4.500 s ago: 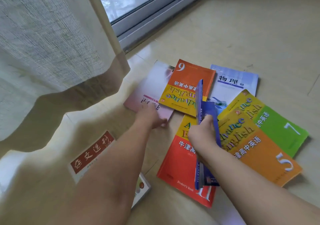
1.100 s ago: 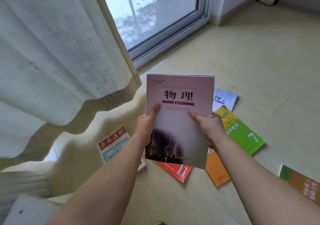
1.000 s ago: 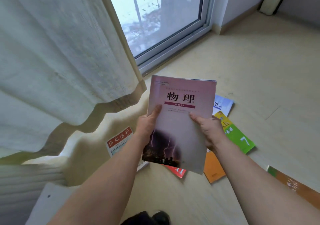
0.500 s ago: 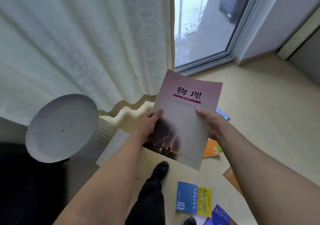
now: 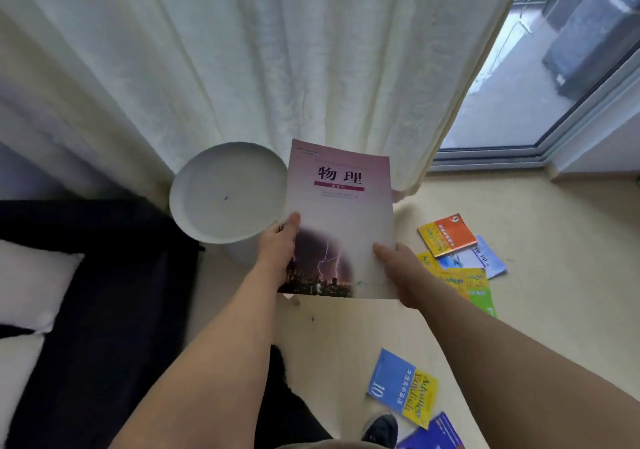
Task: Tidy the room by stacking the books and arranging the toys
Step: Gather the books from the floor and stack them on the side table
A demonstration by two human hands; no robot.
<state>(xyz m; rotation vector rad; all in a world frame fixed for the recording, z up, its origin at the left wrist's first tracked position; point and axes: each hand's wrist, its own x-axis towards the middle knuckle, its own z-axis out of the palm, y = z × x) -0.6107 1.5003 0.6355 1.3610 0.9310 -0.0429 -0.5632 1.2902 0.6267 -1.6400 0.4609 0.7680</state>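
A pink physics book (image 5: 341, 220) (lightning on its cover) is gripped by the left hand (image 5: 280, 247) and right hand (image 5: 398, 268), thumbs on top. Other books (image 5: 457, 258) lie on the floor to the right, possibly overlapping.

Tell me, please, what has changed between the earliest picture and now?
The pink physics book, then flat on the floor under the left hand, is now lifted and held upright by both hands; the right hand, which then held a blue book on edge, now grips its right edge. The view has swung left to a round white table. Other books remain on the floor.
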